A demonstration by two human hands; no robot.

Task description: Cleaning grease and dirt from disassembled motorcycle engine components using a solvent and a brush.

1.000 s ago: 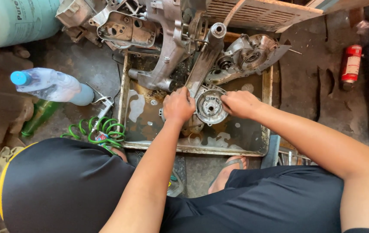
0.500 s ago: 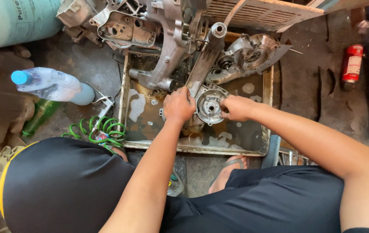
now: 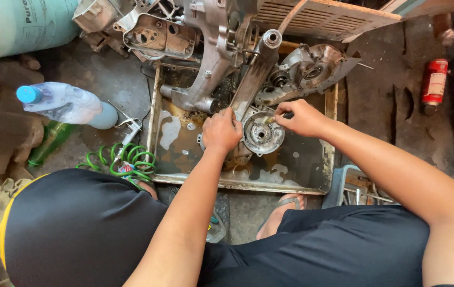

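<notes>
The right hand (image 3: 304, 118) has drawn in from the 3 o'clock side and now pinches a small tool against the round engine housing (image 3: 261, 134) in the oily metal tray (image 3: 329, 159). The left hand (image 3: 221, 130) stays clamped on its 9 o'clock edge, steadying it for work inside.

A grimy concrete floor (image 3: 381, 106) carries everything. On it sits a shallow metal tray (image 3: 330, 159), wet and oily inside, the landmark here. Left of the tray lie a coiled green hose (image 3: 131, 162), a clear plastic bottle (image 3: 65, 102) with a blue cap, and a green glass bottle (image 3: 49, 142) partly beneath it. Further left and up rests a pale green gas cylinder (image 3: 14, 26). Right of the tray, well apart, lies a red spray can (image 3: 435, 81). Engine casings (image 3: 158, 34) crowd the tray's far edge. A sandalled foot (image 3: 282, 212) rests just below the tray's near rim.
</notes>
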